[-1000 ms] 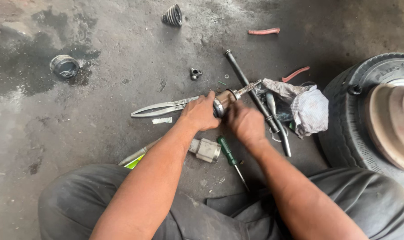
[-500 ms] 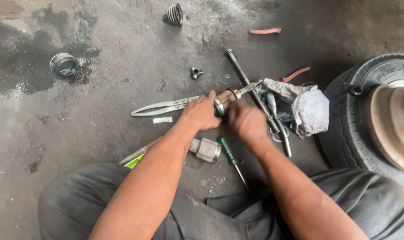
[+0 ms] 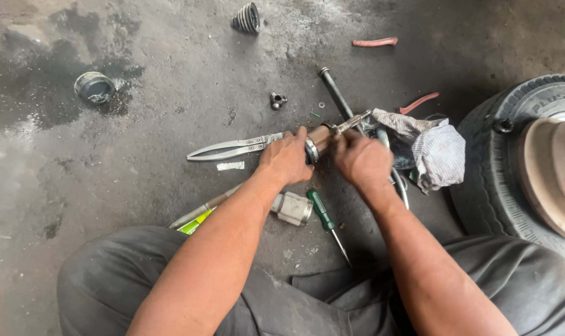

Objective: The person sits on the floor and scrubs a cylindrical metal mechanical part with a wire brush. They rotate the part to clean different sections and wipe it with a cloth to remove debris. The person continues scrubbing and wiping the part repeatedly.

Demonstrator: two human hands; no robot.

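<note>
Both hands [image 3: 325, 158] on metal joint [image 3: 323, 135]

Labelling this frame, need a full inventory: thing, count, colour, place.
metal part: 1, brown and silver, centre, gripped by both hands
long pliers: 1, grey, on floor left of the hands
screwdriver: 1, green handle, floor below the hands
metal cylinder: 1, silver, beside the screwdriver
black rod: 1, floor above the hands
rag: 1, grey-white, right of the hands
rubber boot: 1, black, ribbed, top
hose piece: 1, reddish, top right
round tin: 1, grey, upper left on a dark stain
small fitting: 1, dark, floor above centre
tyre: 1, black, right edge
left hand: 1, on the part
right hand: 1, on the part
</note>
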